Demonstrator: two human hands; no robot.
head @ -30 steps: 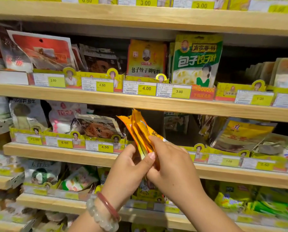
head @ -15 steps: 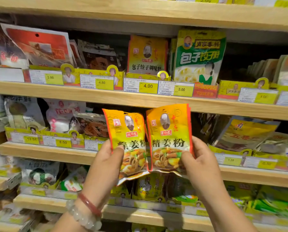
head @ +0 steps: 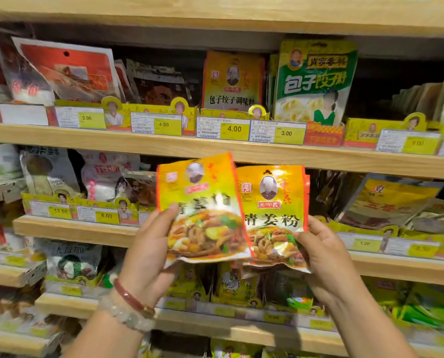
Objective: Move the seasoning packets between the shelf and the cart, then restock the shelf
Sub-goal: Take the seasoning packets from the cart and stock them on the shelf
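Observation:
I hold two orange-yellow ginger powder packets side by side in front of the middle wooden shelf [head: 68,229]. My left hand [head: 148,254] grips the lower left edge of the left packet [head: 203,208], which is tilted slightly and overlaps the right one. My right hand [head: 324,262] pinches the lower right corner of the right packet [head: 275,215], with more packets stacked behind it. Both packets face me, printed with a noodle dish. The shelf slot behind them is dark and mostly hidden.
Wooden shelves run across the view with yellow price tags [head: 234,129]. A green dumpling seasoning packet [head: 316,81] and a yellow packet [head: 232,81] stand on the upper shelf. More packets [head: 388,200] fill the right and lower shelves. No cart is in view.
A second ago both hands held the packets edge-on as one bunch. They have since been split and turned face-on, and the left packet now overlaps the right one, slightly higher.

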